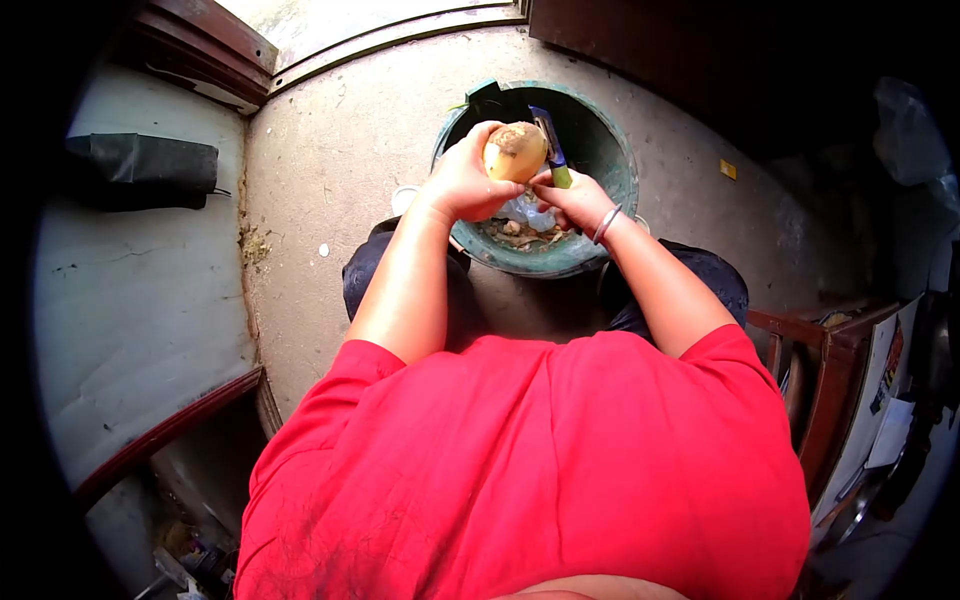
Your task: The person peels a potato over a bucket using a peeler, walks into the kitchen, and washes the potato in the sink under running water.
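A yellowish, oval vegetable or fruit (516,152) with a brown rough patch on top is in my left hand (470,180), whose fingers wrap round its left side. My right hand (580,200), with a bangle at the wrist, grips the green handle of a peeler (552,145). Its dark blue head stands close against the right side of the yellowish thing; whether the blade touches it I cannot tell. Both hands are above a green round tub (610,150), which holds scraps and a pale plastic bag (532,212).
My knees flank the tub. A doorway sill (400,35) lies ahead, and a black pouch-like object (150,170) rests on the pale surface at left. A small yellow item (728,169) is on the floor at right. Wooden furniture (830,370) stands at lower right.
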Demonstrator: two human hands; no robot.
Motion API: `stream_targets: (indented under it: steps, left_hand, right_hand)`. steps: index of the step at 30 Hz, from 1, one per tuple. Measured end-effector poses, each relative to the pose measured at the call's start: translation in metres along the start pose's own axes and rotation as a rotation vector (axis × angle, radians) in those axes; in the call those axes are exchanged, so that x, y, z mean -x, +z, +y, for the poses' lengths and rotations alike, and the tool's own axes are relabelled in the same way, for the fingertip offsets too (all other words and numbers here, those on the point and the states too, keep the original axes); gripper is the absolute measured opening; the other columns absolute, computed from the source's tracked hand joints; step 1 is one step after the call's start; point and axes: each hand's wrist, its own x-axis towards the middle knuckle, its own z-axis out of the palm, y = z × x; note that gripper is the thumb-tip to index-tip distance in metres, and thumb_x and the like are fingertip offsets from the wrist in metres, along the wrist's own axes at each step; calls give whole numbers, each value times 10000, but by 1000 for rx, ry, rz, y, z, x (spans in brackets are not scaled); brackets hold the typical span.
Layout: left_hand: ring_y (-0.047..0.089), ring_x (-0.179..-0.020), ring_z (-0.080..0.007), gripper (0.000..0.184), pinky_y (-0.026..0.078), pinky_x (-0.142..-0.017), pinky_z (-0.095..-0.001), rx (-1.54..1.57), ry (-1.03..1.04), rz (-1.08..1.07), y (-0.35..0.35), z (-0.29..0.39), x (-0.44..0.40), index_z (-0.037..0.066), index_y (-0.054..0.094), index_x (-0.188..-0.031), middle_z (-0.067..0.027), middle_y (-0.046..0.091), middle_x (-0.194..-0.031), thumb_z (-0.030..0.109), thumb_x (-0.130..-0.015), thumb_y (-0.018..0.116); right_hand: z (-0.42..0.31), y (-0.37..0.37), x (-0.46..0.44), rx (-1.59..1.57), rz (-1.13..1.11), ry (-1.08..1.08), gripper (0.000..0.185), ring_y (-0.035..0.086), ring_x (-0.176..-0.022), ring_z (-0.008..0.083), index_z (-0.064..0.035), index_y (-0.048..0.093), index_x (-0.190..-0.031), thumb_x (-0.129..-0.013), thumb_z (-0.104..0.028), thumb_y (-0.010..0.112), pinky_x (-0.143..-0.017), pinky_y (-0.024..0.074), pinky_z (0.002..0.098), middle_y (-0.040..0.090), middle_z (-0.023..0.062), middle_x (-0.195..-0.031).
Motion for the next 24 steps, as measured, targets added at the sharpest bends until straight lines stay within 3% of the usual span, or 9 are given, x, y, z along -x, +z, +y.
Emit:
stream_targets:
  steps: [3, 8, 11, 14, 16, 20, 22, 23, 24]
  left_hand:
    - [555, -1168, -363, 881, 454, -996, -394, -129, 6, -16, 7, 1, 0, 113, 448, -1349, -218, 566, -1237, 271, -583, 853]
    - [524, -1183, -333, 935, 409, -1033, -384, -143, 98, -27, 12, -3, 1, 65, 429, -1375, -199, 538, -1231, 216, -566, 874]
    - [534, -1156, -329, 943, 413, -1025, -386, -186, 94, -59, 10, -3, 2, 50, 436, -1362, -185, 551, -1188, 242, -555, 887]
    - [526, -1187, -363, 970, 438, -1008, -387, -139, 87, -77, 11, -7, 0, 37, 459, -1335, -223, 523, -1251, 331, -520, 895]
    - [577, -1139, -345, 964, 462, -977, -379, 21, 102, -52, 10, -5, 0, 45, 469, -1317, -221, 587, -1196, 369, -522, 906]
    - [625, -1080, -334, 975, 485, -945, -373, 69, 32, -51, 7, 2, 2, 37, 461, -1313, -218, 641, -1133, 413, -532, 907]
    - [610, -1077, -233, 951, 485, -935, -352, 11, -10, -28, 4, -5, -3, 30, 438, -1327, -147, 641, -1151, 320, -567, 930]
    - [604, -1085, -231, 933, 481, -940, -356, 22, -50, -29, 3, -9, -5, 24, 444, -1320, -151, 636, -1154, 311, -571, 921]
    - [604, -1085, -231, 933, 481, -940, -356, 22, -54, -22, 1, -11, -6, 24, 444, -1320, -151, 636, -1154, 311, -571, 921]
  right_hand:
    - [-2, 10, -2, -408, -172, -58, 193, 500, -454, 84, -96, 608, -983, -820, -165, 686, -408, 391, 255, 564, -10, -644]
    - [3, 6, -8, -530, -126, -33, 157, 497, -454, 85, -97, 612, -960, -818, -127, 672, -414, 395, 240, 545, -23, -630]
    - [3, 2, -6, -541, -206, -105, 173, 496, -462, 75, -93, 612, -997, -832, -119, 654, -422, 401, 224, 558, -24, -669]
    - [-5, 3, 2, -602, -245, -106, 212, 494, -470, 64, -84, 608, -1052, -844, -108, 636, -431, 411, 213, 576, -22, -722]
    - [-7, 4, 2, -637, -248, -110, 248, 485, -469, 59, -73, 600, -1098, -853, -99, 624, -434, 420, 210, 590, -17, -761]
    - [-9, 3, 2, -592, -292, -113, 286, 496, -474, 67, -57, 601, -1125, -847, -111, 637, -442, 426, 220, 592, -12, -752]
    - [-10, 7, 1, -345, -106, -177, 337, 510, -480, 69, -32, 600, -1144, -828, -131, 662, -442, 421, 220, 629, 9, -777]
    - [-12, 9, 2, -217, -27, -201, 357, 581, -535, 131, -47, 616, -1146, -814, -161, 686, -496, 466, 276, 676, 64, -800]
    - [-6, 11, -3, -214, -34, -201, 357, 581, -535, 131, -47, 616, -1146, -814, -161, 686, -496, 466, 276, 676, 64, -800]
